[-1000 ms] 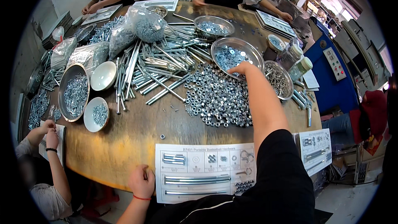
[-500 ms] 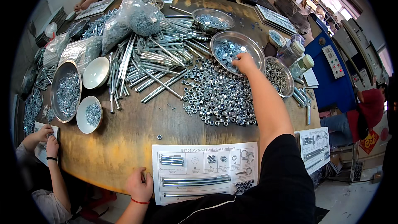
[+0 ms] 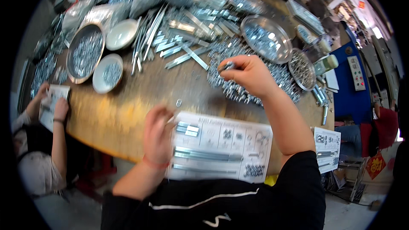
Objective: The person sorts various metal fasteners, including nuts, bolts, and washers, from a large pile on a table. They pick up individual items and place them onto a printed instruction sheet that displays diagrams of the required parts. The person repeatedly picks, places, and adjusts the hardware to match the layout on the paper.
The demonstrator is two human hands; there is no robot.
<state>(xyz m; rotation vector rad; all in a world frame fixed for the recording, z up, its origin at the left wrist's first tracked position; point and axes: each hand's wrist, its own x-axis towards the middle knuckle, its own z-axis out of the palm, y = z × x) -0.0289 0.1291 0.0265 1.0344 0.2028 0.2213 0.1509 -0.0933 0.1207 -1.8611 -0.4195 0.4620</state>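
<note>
Right hand (image 3: pixel 254 79) has pulled back from the wide steel dish (image 3: pixel 283 51), and the left hand (image 3: pixel 157 135) has come up off the near edge of the bench (image 3: pixel 115 119). Closest in, a printed sheet (image 3: pixel 213 144) lies along that edge, left hand blurry at its left side; can't tell if those fingers hold anything. Past it, right thumb and fingers are pinched on some small metal hardware (image 3: pixel 229 65), above the nut pile (image 3: pixel 233 89). Farther back, the dish sits toward the bench's right edge, long bolts (image 3: pixel 179 49) to its left.
</note>
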